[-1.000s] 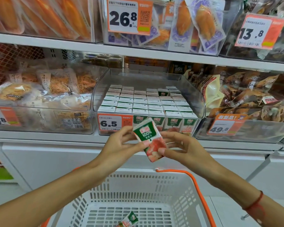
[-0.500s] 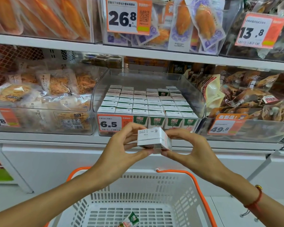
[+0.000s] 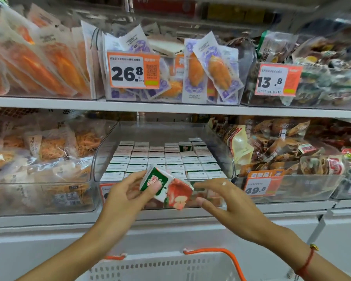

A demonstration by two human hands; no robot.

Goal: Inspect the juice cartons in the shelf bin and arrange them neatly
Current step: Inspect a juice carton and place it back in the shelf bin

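Observation:
A small green, white and red juice carton [image 3: 166,186] with an apple picture is tilted in front of the clear shelf bin [image 3: 221,142]. My left hand [image 3: 122,197] grips its green end, fingers curled round it. My right hand [image 3: 225,201] is beside the carton's red end with fingers spread; one fingertip seems to touch its corner. Inside the bin stand several rows of matching cartons [image 3: 162,159], white tops up, one showing a green face near the back.
A white shopping basket [image 3: 162,268] with orange handles hangs below my arms. Bins of bagged snacks [image 3: 39,155] flank the juice bin left and right [image 3: 288,151]. Price tags 26.8 [image 3: 133,69], 13.8 [image 3: 278,79] and 49.8 [image 3: 260,183] hang on bin fronts.
The view has tilted up and closer to the shelf. The carton has turned from top-up to a tilted front face and risen toward the bin. My right hand has loosened from it.

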